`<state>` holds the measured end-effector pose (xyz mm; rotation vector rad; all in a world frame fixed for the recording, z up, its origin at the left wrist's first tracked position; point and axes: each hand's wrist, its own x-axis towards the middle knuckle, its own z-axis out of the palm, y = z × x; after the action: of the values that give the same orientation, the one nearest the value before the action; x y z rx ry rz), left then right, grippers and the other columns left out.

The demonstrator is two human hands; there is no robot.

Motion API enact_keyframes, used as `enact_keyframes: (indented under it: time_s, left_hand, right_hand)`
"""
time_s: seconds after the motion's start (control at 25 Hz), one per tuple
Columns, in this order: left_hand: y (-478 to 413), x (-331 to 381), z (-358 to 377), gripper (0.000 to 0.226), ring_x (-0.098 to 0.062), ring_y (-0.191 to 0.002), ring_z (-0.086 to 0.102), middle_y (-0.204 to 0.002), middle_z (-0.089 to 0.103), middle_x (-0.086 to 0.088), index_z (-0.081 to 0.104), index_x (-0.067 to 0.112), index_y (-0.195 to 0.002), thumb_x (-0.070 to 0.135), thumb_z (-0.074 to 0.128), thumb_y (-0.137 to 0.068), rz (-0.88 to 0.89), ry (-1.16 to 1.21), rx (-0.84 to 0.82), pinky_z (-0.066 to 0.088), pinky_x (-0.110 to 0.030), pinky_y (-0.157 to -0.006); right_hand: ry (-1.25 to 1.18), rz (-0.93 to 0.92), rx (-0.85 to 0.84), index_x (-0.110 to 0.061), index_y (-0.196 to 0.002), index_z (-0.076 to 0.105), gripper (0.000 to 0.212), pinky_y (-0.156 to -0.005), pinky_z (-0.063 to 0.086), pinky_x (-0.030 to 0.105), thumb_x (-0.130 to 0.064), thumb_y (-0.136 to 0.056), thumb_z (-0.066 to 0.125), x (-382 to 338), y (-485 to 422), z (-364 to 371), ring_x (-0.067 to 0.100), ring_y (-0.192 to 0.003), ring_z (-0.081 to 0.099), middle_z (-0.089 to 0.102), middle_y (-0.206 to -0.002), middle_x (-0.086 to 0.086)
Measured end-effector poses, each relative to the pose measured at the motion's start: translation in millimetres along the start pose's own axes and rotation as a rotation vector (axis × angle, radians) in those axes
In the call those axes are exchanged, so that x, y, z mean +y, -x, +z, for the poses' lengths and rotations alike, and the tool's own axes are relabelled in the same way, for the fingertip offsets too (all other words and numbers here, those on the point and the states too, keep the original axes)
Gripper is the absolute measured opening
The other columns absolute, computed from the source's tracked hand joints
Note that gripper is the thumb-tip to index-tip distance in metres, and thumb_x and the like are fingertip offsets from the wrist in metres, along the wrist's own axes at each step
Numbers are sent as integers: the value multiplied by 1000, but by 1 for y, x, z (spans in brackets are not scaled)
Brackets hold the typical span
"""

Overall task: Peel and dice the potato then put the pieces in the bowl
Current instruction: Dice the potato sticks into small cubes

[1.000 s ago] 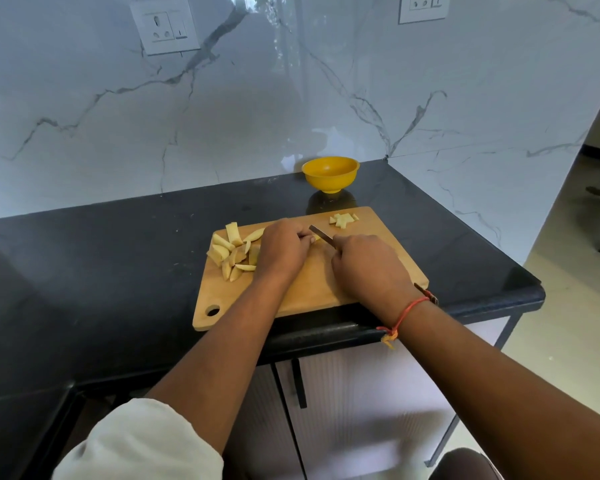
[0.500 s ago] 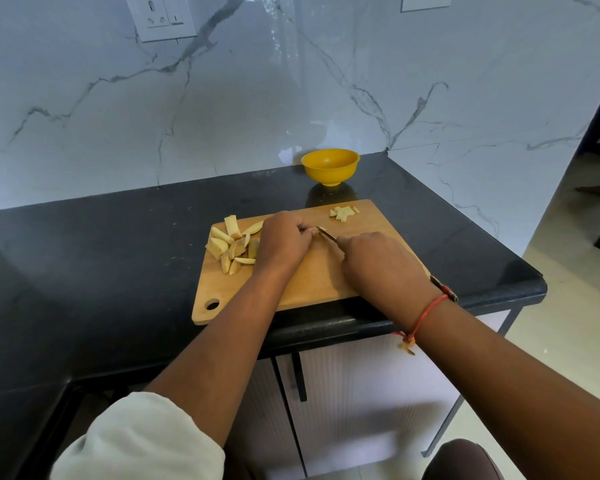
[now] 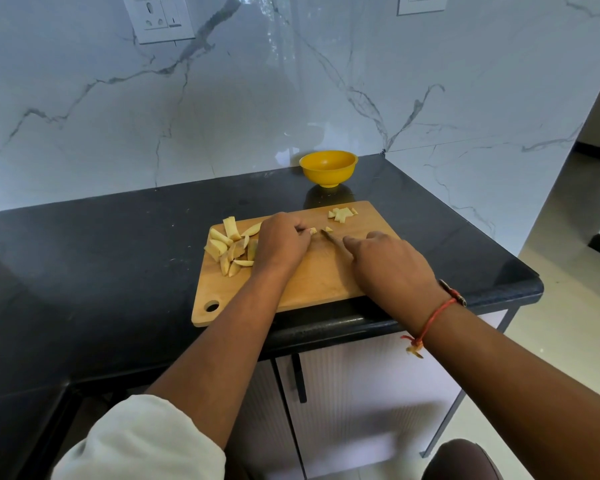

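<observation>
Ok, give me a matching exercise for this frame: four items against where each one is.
1 yellow bowl
2 knife
3 strip being cut
4 diced pieces

A held by the left hand
B far right corner of the cutting board
C on the counter beyond the board
D gripped by the right hand

Pairs: 1-C, 2-D, 3-A, 4-B

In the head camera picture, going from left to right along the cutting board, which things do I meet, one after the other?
Pile of potato wedges → left hand → potato piece that it holds → knife → right hand gripping it. The diced pieces and the bowl overlap these sideways, so they are left out.
</observation>
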<state>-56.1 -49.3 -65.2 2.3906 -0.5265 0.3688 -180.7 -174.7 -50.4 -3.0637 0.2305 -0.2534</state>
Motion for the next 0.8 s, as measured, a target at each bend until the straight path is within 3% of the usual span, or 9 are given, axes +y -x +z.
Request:
enact_keyframes:
  time_s: [0.16,0.32,0.56,0.8]
  left_hand:
    - [0,0,1,16,-6,-85,55,-99,72,-1,77,16,-104,20,68,-92,-5,0,7,41,-22,-73]
    - [-5,-4,5,12,-9,-85,56,-99,66,-2,77,15,-98,21,71,-90,-20,-12,26,34,-14,-59]
    - [-7,-7,9,13,-12,-90,60,-101,68,0,78,21,-100,28,73,-89,-12,-5,12,43,-23,-70]
    - [-6,-6,4,15,-7,-81,57,-94,74,3,78,20,-103,24,70,-91,25,-5,-10,47,-26,-76]
  right_hand:
    - [-48,81,40,-32,-145,46,42,-81,57,39,-22,-105,38,9,-15,-2,24,-92,61,51,-94,2]
    - [-215,126,115,-28,-134,60,36,-83,59,39,-28,-104,41,13,-20,-1,22,-85,64,67,-98,5]
    - [-282,76,129,-32,-144,52,41,-79,59,33,-32,-104,42,-7,-16,-2,17,-82,64,69,-99,4]
    - [-273,73,115,-35,-138,58,37,-75,58,33,-38,-105,41,-12,-21,3,16,-79,63,69,-93,2]
